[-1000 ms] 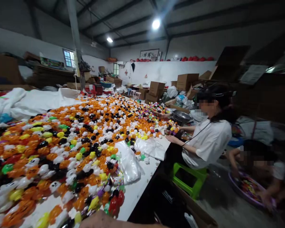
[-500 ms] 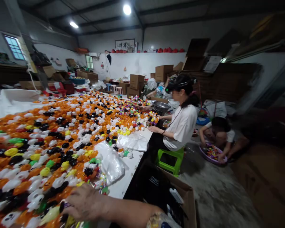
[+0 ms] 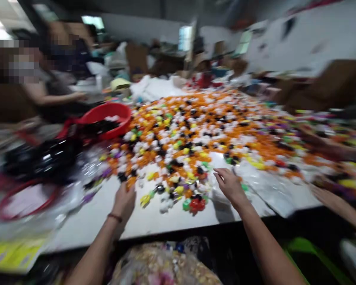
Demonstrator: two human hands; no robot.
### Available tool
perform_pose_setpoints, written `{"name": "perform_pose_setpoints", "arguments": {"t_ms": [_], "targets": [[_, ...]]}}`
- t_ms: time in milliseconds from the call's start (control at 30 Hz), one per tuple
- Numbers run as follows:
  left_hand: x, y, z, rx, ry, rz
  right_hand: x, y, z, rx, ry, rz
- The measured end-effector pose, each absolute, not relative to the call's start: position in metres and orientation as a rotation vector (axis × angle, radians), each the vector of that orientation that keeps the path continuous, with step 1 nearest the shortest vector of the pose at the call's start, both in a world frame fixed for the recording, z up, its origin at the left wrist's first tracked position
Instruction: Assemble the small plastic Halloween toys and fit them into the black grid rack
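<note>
My white bench (image 3: 148,225) carries a broad heap (image 3: 195,134) of small orange, white, black, yellow and green pieces. Left of the heap stands a red basin (image 3: 125,120); a white sheet (image 3: 157,89) lies beyond it, and brown cardboard (image 3: 332,87) shows to its far right, below a pale wall (image 3: 314,43). A co-worker's forearm (image 3: 347,211) comes in at its right.

The heap lies ahead of my hands, its loose front edge spilling between them. My left hand (image 3: 124,200) is at its near left, by an orange piece (image 3: 131,182); blur keeps me from telling whether I pinch it. My right hand (image 3: 230,186), at its near right beside clear plastic (image 3: 267,188), has its fingers loosely spread. Both forearms slant inward.
</note>
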State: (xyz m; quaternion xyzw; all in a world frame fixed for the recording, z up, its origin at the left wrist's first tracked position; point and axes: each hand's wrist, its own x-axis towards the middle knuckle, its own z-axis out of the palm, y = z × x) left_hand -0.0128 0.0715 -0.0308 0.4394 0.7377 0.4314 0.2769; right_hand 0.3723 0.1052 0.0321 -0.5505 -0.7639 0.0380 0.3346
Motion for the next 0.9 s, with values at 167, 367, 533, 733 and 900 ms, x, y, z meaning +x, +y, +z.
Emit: {"name": "perform_pose_setpoints", "arguments": {"t_ms": [167, 367, 533, 733, 900], "targets": [[-0.021, 0.027, -0.033, 0.624, 1.532, 1.426, 0.236, 0.111, -0.008, -0.972, -2.616, 0.269], [-0.024, 0.007, -0.032, 0.397, 1.123, 1.43, 0.111, 0.131, -0.007, -0.75, -3.052, 0.122], [-0.035, -0.005, -0.031, 0.39, 1.044, 1.448, 0.084, 0.141, -0.018, -0.715, -3.082, 0.104], [-0.028, -0.002, -0.036, 0.4, 1.075, 1.52, 0.085, 0.129, -0.023, -0.769, -2.87, 0.383], [-0.018, 0.0, -0.038, 0.406, 1.094, 1.566, 0.113, 0.1, -0.022, -0.902, -2.325, 0.953]]}}
